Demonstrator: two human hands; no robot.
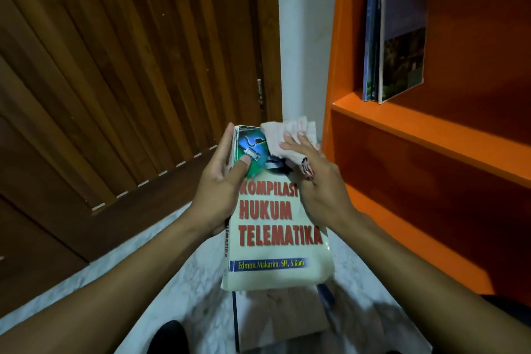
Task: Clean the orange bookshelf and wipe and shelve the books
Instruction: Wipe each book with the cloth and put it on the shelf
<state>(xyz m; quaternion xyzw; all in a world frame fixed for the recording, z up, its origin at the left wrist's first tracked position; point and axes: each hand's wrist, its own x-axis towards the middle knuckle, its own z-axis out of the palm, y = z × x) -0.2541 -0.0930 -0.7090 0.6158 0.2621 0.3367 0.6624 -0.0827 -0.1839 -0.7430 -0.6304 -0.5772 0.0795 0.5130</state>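
A thick cream book (280, 256) with red title lettering and a green-blue picture at its top is held flat in front of me. My left hand (221, 184) grips its left edge, thumb on the cover. My right hand (316, 181) presses a pale cloth (287, 138) onto the cover's upper right corner. The orange bookshelf (408, 126) stands to the right. Three thin books (399, 37) lean upright on its upper shelf at the left end.
A brown slatted wooden door (115, 80) fills the left side, with a white wall strip (304, 37) between it and the shelf. Below the held book another book (281, 322) lies on the pale marble floor (184, 282). A dark shoe tip (169, 336) shows at the bottom.
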